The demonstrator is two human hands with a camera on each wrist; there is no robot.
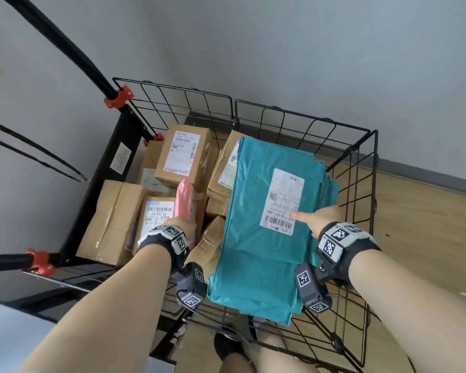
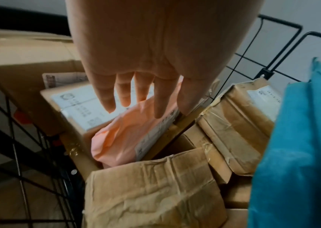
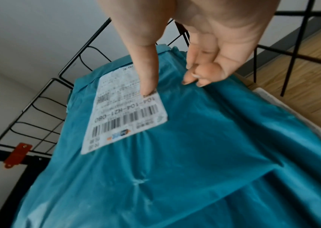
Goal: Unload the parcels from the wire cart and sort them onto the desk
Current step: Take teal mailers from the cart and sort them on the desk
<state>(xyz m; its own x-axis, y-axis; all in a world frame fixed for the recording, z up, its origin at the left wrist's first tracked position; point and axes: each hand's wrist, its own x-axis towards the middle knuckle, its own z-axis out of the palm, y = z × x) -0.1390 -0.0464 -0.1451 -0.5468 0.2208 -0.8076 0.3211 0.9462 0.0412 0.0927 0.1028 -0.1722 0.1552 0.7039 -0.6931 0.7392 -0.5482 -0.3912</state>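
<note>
We see the wire cart point(image 1: 301, 117) full of parcels. A big teal bag point(image 1: 267, 224) lies on top at the right side, and our right hand point(image 1: 320, 216) pinches its edge with thumb on the white label point(image 3: 124, 111) and curled fingers point(image 3: 194, 77) beside it. Our left hand point(image 2: 155, 61) has straight, spread fingers that touch a pink bag point(image 2: 128, 132) standing between brown boxes point(image 1: 183, 157).
</note>
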